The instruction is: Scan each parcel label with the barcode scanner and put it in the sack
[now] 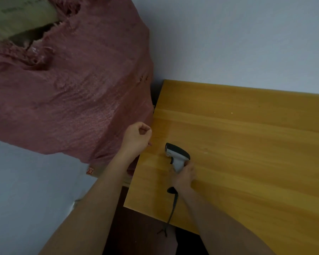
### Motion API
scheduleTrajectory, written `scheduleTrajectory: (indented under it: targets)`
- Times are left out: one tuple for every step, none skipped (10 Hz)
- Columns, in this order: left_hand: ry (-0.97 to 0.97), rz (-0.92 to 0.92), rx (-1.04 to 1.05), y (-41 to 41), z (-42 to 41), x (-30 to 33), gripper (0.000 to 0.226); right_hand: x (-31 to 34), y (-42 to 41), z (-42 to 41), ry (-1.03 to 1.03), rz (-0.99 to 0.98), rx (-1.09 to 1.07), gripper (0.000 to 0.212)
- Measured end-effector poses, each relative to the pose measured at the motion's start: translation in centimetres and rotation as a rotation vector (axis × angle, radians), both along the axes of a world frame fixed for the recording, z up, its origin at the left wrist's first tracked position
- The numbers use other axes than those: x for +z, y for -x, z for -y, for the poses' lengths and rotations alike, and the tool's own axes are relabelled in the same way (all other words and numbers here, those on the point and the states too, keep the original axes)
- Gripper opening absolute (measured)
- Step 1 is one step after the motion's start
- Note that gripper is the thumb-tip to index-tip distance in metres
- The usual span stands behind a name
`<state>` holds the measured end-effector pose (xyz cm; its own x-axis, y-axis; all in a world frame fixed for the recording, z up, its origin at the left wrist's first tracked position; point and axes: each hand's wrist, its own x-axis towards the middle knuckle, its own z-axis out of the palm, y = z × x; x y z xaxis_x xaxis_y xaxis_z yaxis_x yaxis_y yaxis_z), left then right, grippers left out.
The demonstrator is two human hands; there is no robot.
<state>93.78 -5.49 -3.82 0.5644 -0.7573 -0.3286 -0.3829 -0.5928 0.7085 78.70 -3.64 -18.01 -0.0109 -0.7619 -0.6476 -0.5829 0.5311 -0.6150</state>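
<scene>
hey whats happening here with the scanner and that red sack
A person is at a wooden table with a barcode scanner in the right hand, gripped by its handle and resting on the tabletop. The left hand is curled and holds nothing, next to the bulging red sack by the table's edge. A box shows through the sack's opening. No parcels lie on the table.

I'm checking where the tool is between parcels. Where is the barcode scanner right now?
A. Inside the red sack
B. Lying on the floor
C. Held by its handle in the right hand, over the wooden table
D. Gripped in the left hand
C: the right hand grips the barcode scanner by its handle over the wooden table.
</scene>
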Motion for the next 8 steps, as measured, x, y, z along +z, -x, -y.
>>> scheduleTrajectory:
  targets:
    - [-0.008, -0.011, -0.006, -0.4, -0.4, -0.1, 0.011, -0.5, -0.7, -0.3, -0.034, -0.023, 0.005, 0.058]
    - [-0.017, -0.016, -0.018, -0.5, -0.5, 0.3, 0.011, -0.6, -1.1, -0.1, -0.081, -0.061, 0.053, 0.059]
    - [-0.025, -0.028, -0.058, -0.8, -0.3, 1.0, 0.009, -0.3, -1.0, 0.3, -0.114, -0.117, 0.146, 0.069]
    - [-0.030, -0.037, -0.086, -0.7, 0.2, 1.9, 0.007, 0.3, -0.4, 1.0, -0.159, -0.138, 0.183, 0.073]
    - [-0.020, -0.050, -0.105, -0.3, 0.9, 3.2, 0.006, 2.0, 0.8, 2.0, -0.161, -0.121, 0.183, 0.066]
    - [0.006, -0.071, -0.116, 0.3, 1.8, 4.8, 0.005, 4.6, 2.8, 3.8, -0.104, -0.119, 0.153, 0.083]
    - [0.050, -0.085, -0.128, 0.8, 3.5, 6.9, 0.006, 8.3, 5.0, 6.7, -0.019, -0.065, 0.091, 0.078]
    - [0.161, -0.121, -0.103, 1.8, 5.3, 9.5, 0.004, 12.5, 7.6, 9.3, 0.119, 0.074, 0.109, 0.055]
